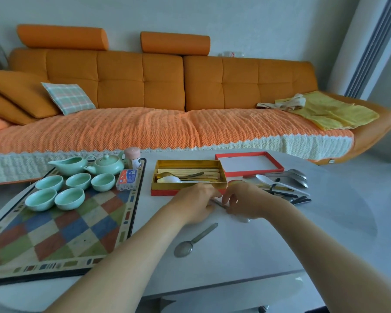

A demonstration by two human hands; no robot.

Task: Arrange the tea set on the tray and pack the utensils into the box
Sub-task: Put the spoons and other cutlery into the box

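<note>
A checkered tray (61, 236) at the left carries a pale green teapot (107, 164), a green pitcher (69, 166) and several green cups (78, 180). The gold-lined box (187, 164) holds chopsticks and spoons. In front of the box, my left hand (194, 205) and my right hand (244, 203) meet over a thin metal utensil (219, 204) lying on the table; both pinch it. A metal spoon (193, 241) lies nearer me. More spoons and dark utensils (287, 184) lie at the right.
The red box lid (248, 163) lies open beside the box. A small blue packet (128, 179) and a pink cup (133, 158) sit at the tray's far right corner. An orange sofa (167, 109) runs behind the white table (235, 256).
</note>
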